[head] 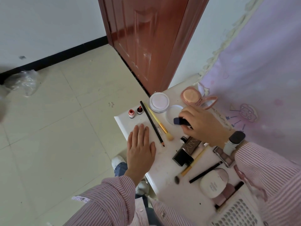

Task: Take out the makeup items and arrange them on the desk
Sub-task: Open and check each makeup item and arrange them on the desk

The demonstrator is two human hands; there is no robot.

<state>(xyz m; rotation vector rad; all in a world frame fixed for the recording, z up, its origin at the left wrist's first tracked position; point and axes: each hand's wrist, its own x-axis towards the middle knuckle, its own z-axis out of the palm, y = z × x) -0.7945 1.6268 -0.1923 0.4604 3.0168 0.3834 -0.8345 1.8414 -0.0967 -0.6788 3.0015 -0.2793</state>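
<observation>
On a small white desk (164,170) beside a red-brown wooden door (146,38), a person in a pink-striped shirt sorts makeup. The left hand (140,149) lies flat on the desktop near its left edge, fingers straight and close together, holding nothing. The right hand (202,126), a dark smartwatch (237,137) on its wrist, has its fingers curled round a small dark blue tube (180,121), held over a round white lid (173,112).

Laid out at the far end are 2 small red bottles (135,112) standing side by side, a long black pencil (152,123) and a yellow-handled brush (158,122) lying nearly parallel, a round clear jar of pale powder (159,102), and an open pink compact (192,96).

Nearer the person lie a brown tube with a square black cap (187,150), a second yellow-handled brush (189,167) partly beneath it, an eyeshadow palette (224,156), a slim black pen-like stick (206,172) and a white oval case (213,183). A white slotted plastic basket (237,212) sits at the near right corner.
</observation>
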